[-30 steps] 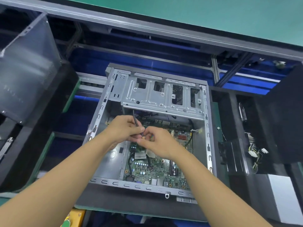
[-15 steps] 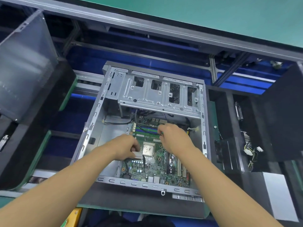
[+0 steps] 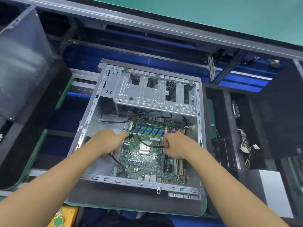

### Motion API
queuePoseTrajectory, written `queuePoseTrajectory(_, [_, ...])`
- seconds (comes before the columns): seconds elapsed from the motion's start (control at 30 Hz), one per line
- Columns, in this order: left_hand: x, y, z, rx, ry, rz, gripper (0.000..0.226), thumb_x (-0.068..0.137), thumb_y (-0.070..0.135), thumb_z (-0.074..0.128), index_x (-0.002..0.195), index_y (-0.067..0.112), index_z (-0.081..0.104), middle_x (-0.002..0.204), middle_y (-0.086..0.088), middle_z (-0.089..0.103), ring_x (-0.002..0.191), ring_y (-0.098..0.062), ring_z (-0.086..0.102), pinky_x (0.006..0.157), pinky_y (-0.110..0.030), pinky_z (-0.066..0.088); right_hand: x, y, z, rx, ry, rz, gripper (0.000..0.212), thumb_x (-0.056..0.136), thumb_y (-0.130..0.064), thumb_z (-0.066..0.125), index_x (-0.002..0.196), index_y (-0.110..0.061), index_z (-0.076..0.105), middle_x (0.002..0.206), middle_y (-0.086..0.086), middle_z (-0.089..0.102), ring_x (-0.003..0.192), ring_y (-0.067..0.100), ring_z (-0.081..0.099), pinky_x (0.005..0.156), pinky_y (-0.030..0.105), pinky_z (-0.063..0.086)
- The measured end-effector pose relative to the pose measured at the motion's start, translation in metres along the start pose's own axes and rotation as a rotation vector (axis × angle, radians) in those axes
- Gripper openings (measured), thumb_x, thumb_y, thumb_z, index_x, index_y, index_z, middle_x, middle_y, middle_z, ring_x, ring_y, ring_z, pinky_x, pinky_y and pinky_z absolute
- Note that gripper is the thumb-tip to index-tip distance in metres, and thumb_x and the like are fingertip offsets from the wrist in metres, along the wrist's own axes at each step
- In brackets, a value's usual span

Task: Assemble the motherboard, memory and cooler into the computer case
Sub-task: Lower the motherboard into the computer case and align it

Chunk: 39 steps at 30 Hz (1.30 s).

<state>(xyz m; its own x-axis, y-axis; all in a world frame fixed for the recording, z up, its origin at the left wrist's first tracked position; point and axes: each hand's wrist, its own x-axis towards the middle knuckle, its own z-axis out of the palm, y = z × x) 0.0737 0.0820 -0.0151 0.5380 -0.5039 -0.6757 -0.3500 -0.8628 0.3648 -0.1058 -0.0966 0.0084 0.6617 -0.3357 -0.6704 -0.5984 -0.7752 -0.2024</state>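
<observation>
An open grey metal computer case (image 3: 139, 181) lies flat in front of me. The green motherboard (image 3: 144, 164) sits inside it, with a bare silver CPU socket (image 3: 144, 149) and green and blue memory slots (image 3: 148, 129). My left hand (image 3: 106, 141) is at the board's left edge with its index finger reaching toward the upper-left corner; a short black cable (image 3: 117, 162) runs out from under it and it appears to grip that cable. My right hand (image 3: 178, 145) pinches the end of a thin black looped cable (image 3: 136, 128) over the board's right side.
The case's drive cage (image 3: 155, 94) overhangs the far end of the board. Black foam trays on the right hold a wire bundle (image 3: 249, 149) and a metal part (image 3: 236, 108). A grey panel (image 3: 21, 63) leans at the left. A yellow button box (image 3: 60, 218) sits below.
My hands were together above the case on a cable; they have come apart and dropped to the board, left hand to its left edge, right hand drawing the looped cable rightward.
</observation>
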Motion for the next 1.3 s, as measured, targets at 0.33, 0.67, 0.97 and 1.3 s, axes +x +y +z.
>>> queuePoseTrajectory(0.33, [-0.013, 0.007, -0.011, 0.621, -0.253, 0.044, 0.03, 0.09, 0.043, 0.06, 0.085, 0.014, 0.059, 0.081, 0.001, 0.061, 0.081, -0.021, 0.06, 0.071, -0.028, 0.047, -0.009, -0.005, 0.007, 0.033, 0.261, -0.043, 0.007, 0.098, -0.018, 0.05, 0.096, -0.013, 0.053, 0.084, 0.005, 0.062, 0.077, 0.027, 0.063, 0.063, 0.037, 0.054])
queuePoseTrajectory(0.67, [-0.017, -0.002, -0.007, 0.712, -0.279, 0.092, 0.055, 0.088, 0.024, 0.07, 0.138, 0.027, 0.048, 0.131, 0.0, 0.058, 0.106, -0.02, 0.063, 0.091, -0.03, 0.049, 0.005, -0.026, 0.002, 0.202, 0.452, -0.256, 0.015, 0.101, -0.036, 0.058, 0.1, -0.022, 0.06, 0.072, -0.015, 0.053, 0.071, 0.014, 0.058, 0.059, 0.031, 0.044])
queuePoseTrajectory(0.97, [-0.016, -0.019, -0.001, 0.51, -0.368, 0.275, 0.013, 0.089, 0.04, 0.067, 0.096, 0.029, 0.07, 0.094, 0.008, 0.066, 0.08, -0.013, 0.062, 0.079, -0.032, 0.052, 0.033, -0.067, -0.01, 0.136, 0.206, -0.155, 0.008, 0.094, -0.016, 0.062, 0.091, -0.009, 0.066, 0.099, 0.005, 0.07, 0.086, 0.025, 0.065, 0.076, 0.033, 0.052])
queuePoseTrajectory(1.3, [-0.015, -0.018, 0.008, 0.475, -0.349, 0.226, 0.024, 0.091, 0.036, 0.065, 0.087, 0.015, 0.077, 0.068, 0.009, 0.066, 0.05, -0.002, 0.055, 0.05, -0.019, 0.041, 0.044, -0.063, -0.006, 0.823, -0.158, -0.185, 0.003, 0.099, -0.012, 0.063, 0.099, -0.009, 0.063, 0.079, 0.005, 0.068, 0.06, 0.008, 0.067, 0.062, 0.026, 0.056])
